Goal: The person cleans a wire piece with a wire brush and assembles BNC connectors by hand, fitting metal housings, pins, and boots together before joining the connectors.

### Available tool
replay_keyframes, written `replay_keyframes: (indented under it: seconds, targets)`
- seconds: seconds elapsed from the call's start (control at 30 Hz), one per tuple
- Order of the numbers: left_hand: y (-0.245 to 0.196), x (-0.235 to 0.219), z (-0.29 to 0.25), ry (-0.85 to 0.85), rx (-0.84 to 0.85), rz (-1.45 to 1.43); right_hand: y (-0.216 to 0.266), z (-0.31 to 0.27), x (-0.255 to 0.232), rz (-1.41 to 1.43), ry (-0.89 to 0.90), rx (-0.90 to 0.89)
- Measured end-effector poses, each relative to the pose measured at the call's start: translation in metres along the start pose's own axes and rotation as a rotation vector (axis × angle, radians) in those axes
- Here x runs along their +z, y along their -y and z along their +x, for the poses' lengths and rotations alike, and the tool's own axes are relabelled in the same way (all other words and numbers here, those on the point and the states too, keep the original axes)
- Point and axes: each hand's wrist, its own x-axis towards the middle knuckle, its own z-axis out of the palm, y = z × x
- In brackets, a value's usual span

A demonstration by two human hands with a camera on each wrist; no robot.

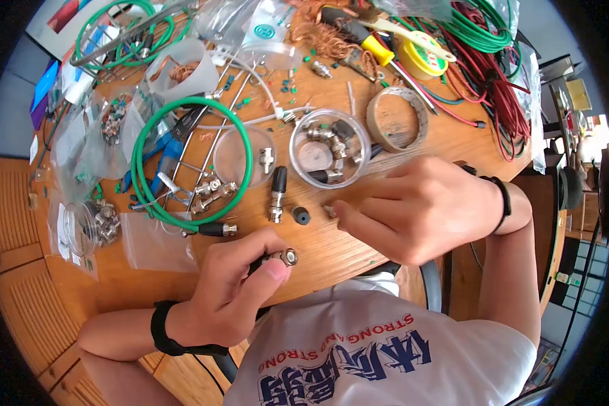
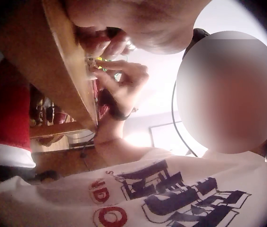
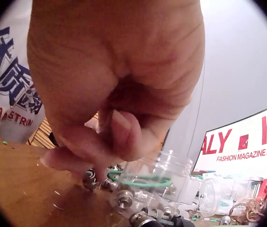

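Observation:
In the head view my left hand point(image 1: 233, 287) pinches a silver BNC connector point(image 1: 289, 257) between thumb and fingers, its round open end facing out past the fingertips. My right hand point(image 1: 416, 210) is low over the table at the right, fingers curled and fingertips close to the wood; I cannot tell whether they pinch something small. Between the hands lie a black-and-silver connector point(image 1: 277, 196) and a short black sleeve point(image 1: 300, 215). Just beyond the right hand, a clear round jar point(image 1: 294, 145) contains several metal connectors. The right wrist view shows that hand's curled fingers point(image 3: 124, 135) close up.
A coiled green cable point(image 1: 137, 162) with a black-ended plug point(image 1: 218, 230) lies at left, over blue-handled pliers point(image 1: 166, 152). A tape roll point(image 1: 423, 122) sits beside the jar. Plastic bags point(image 1: 159, 247), copper strands point(image 1: 311, 34), a yellow-handled screwdriver point(image 1: 377, 51) and red wires point(image 1: 504, 101) crowd the table.

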Motion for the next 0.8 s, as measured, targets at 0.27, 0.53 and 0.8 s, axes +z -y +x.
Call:
replay_keyframes:
  seconds: [0.27, 0.53, 0.8]
  targets:
    - [0.000, 0.008, -0.002, -0.039, -0.073, -0.129, -0.003, 0.004, 0.017, -0.122, -0.103, 0.020]
    - [-0.001, 0.012, 0.001, -0.094, -0.021, -0.136, 0.045, 0.006, -0.036, 0.192, 0.120, 0.034]
    - [0.001, 0.009, 0.002, -0.011, 0.022, -0.053, 0.123, 0.001, 0.126, 0.612, 0.349, -0.050]
